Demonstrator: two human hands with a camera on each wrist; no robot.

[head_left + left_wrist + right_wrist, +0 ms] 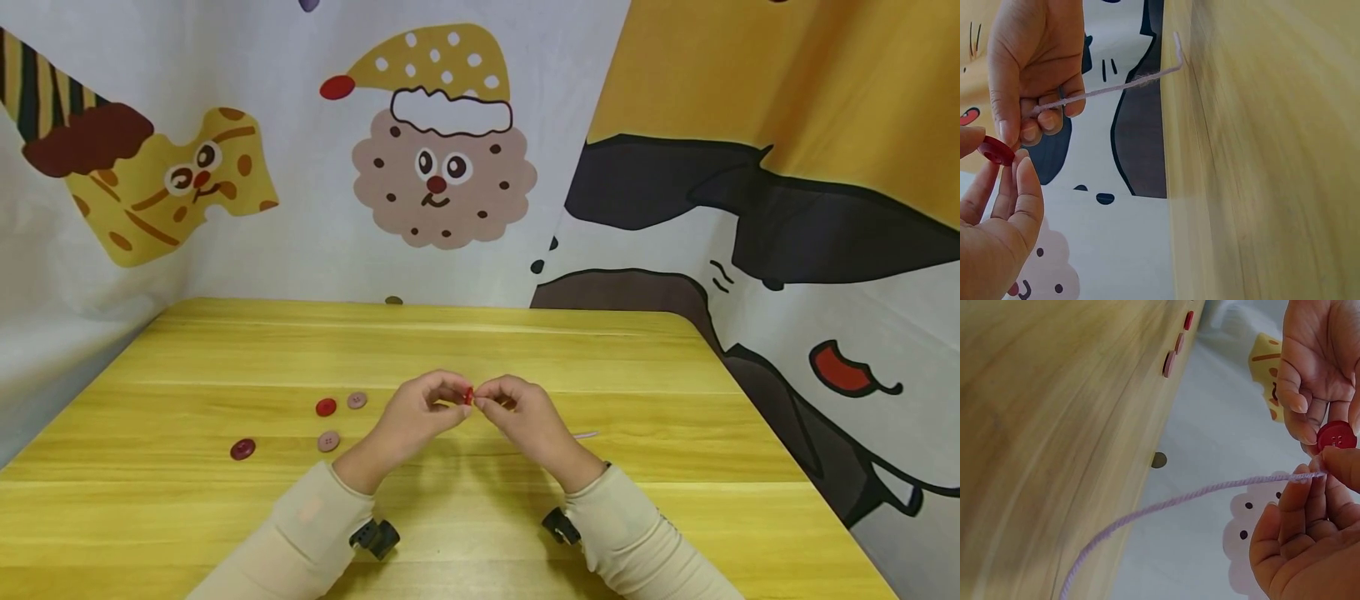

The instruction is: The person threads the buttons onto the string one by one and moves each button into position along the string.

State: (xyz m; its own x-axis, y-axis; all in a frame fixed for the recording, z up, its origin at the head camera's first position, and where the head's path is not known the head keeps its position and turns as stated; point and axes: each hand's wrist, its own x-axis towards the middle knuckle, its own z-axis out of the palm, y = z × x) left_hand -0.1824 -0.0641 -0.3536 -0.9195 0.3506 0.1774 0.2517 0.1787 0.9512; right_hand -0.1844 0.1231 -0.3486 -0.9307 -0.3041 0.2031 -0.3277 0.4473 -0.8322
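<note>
Above the table, my left hand (420, 410) pinches a red button (1337, 435) by its edge between thumb and fingers. The button is round with small holes in its middle, and in the right wrist view its face is turned toward the camera. My right hand (531, 423) is close beside it, thumb and fingertips pinching a lilac yarn (1172, 501) near its end. That end is right at the button's lower edge; the fingertips partly hide it. From the right hand the rest of the yarn trails away and down, its tail showing in the left wrist view.
Left of the hands, on the wooden table (525, 350), lie a red button (326, 407), two pinkish buttons (357, 400) (328, 441) and a dark red button (242, 449). A cloth (285, 267) printed with cartoon figures hangs behind the table. Each wrist wears a small black camera (375, 538).
</note>
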